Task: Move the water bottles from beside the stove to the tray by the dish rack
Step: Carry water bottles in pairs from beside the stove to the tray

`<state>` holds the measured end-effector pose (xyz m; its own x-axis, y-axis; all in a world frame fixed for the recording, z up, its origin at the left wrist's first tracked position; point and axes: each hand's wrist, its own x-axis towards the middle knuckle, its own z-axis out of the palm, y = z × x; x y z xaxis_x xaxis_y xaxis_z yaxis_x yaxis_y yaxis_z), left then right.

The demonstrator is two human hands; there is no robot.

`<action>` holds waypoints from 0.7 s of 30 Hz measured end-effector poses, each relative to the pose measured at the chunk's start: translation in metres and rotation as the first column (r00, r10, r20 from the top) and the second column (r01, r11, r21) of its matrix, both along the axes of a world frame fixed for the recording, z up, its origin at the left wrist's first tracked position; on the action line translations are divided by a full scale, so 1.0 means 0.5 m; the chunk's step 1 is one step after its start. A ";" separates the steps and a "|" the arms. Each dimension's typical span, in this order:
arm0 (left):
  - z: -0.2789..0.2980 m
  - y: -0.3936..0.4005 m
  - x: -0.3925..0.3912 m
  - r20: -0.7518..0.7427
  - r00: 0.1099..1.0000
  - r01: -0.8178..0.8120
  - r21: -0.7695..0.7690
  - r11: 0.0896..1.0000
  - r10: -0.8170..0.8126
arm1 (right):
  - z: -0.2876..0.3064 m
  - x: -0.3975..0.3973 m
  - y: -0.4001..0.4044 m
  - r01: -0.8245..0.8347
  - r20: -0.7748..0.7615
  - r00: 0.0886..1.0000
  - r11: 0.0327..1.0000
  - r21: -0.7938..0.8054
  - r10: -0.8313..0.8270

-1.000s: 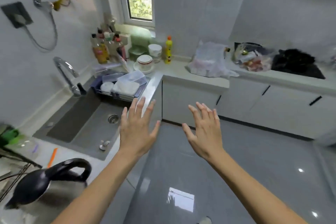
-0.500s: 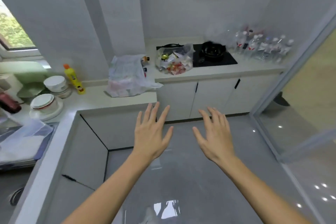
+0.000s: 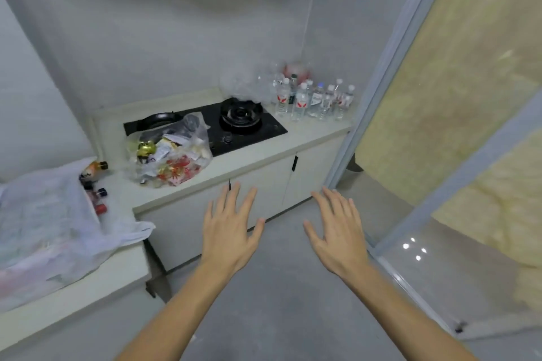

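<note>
The fingers of the left hand [image 3: 230, 231] are straight and slightly spread, palm down, holding nothing; the thumb juts out to the right. The right hand [image 3: 337, 234] matches it, fingers extended and loosely fanned, thumb pointing left toward the other hand, also holding nothing. Both hands float in the air over the grey floor [image 3: 278, 302], side by side and apart from each other, with bare forearms running down to the bottom edge of the view. Just beyond the fingertips is the white cabinet front [image 3: 264, 182] under the counter [image 3: 308, 135]. On that counter sits a black stove [image 3: 234, 126] with a round burner on its right half. The water bottles [image 3: 315, 99] stand upright in a tight cluster at the far right end of the counter, just beside the stove and close to the wall corner, well apart from both hands; several have red-and-white labels and pale caps. Behind them lies some crumpled clear plastic, too blurred to make out. A clear bag [image 3: 170, 155] stuffed with packets overlaps the stove's left front corner. Further left, a white plastic bag [image 3: 52, 220] sprawls across the near counter with small bottles at its mouth. A sliding glass door frame [image 3: 390, 67] rises on the right.
</note>
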<state>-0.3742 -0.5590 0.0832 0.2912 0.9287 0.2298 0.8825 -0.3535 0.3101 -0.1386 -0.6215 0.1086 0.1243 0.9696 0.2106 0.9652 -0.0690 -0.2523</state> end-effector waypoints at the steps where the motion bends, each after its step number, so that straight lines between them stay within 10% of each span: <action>1: 0.002 0.034 0.015 -0.002 1.000 0.020 -0.007 1.000 -0.020 | -0.002 0.010 0.024 0.022 -0.012 1.000 1.000 -0.003 -0.022; 12: -0.038 0.306 0.247 -0.035 0.978 0.206 -0.009 0.979 -0.206 | -0.067 0.198 0.248 0.181 -0.092 0.979 0.983 -0.037 -0.183; 21: -0.001 0.608 0.436 -0.045 0.999 0.012 0.015 1.000 -0.011 | -0.091 0.414 0.556 0.087 -0.163 0.981 0.993 -0.084 -0.100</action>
